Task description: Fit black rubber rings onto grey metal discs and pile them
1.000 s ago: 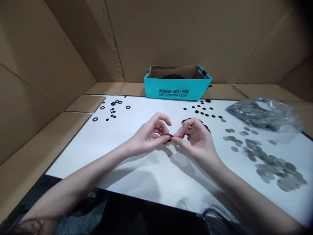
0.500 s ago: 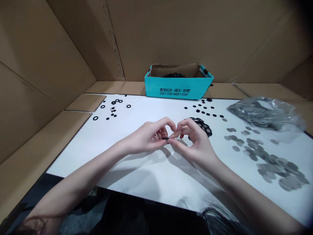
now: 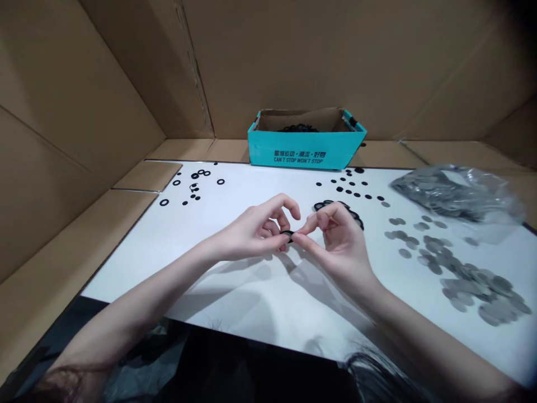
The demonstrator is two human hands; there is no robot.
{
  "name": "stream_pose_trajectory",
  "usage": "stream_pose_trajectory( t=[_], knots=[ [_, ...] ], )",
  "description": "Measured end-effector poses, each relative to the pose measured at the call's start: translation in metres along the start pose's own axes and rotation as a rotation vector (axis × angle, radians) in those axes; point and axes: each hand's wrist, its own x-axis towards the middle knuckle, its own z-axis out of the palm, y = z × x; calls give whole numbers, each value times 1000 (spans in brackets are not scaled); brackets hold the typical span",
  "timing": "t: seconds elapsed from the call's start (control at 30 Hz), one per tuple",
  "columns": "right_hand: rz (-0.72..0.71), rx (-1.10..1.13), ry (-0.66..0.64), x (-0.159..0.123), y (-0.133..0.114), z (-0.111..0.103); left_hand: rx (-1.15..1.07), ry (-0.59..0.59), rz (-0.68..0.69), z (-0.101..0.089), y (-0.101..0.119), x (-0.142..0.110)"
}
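Above the middle of the white table, a small black ring [image 3: 287,233] is pinched between my two hands. My left hand [image 3: 262,230] grips its left side with thumb and fingers, the index finger arched above. On the other side, the thumb and index fingertip of my right hand [image 3: 335,236] pinch the ring's edge. Whether a disc sits inside the ring is hard to make out. Just behind my right hand lies a pile of black rings with grey centres [image 3: 356,217], partly hidden by the fingers.
A turquoise box [image 3: 306,150] with black pieces inside stands at the back. Loose grey discs [image 3: 465,274] spread over the right side, below a clear plastic bag [image 3: 448,193] of discs. Black rings [image 3: 164,202] lie at left, small black discs [image 3: 356,195] behind the pile. Cardboard walls [image 3: 84,84] surround the table.
My right index finger has come down to the ring's edge, and the hands' upper fingers have parted. The ring now shows more of its face; more of the pile is visible.
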Motion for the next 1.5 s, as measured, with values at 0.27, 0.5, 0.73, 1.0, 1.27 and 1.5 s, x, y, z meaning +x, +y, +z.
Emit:
stream_pose_trajectory(
  t=[0.27, 0.5, 0.73, 1.0, 1.27, 1.5],
  knots=[
    [-14, -209, -108, 4, 5, -4, 166, 58, 9, -1, -7, -1],
    [24, -121, -83, 5, 3, -5, 121, 153, 128, 3, -7, 2],
    [-98, -157, -69, -2, 2, -2, 163, 23, 121, -5, -1, 1],
    [-88, -231, -107, 5, 6, -7, 189, 104, 101, 3, -14, 2],
    [-84, -55, 16, -1, 6, -2, -34, 57, 65, 5, -10, 1],
    [-135, -162, -70, 0, 7, -2, 164, 46, 70, 0, -5, 1]
  ],
)
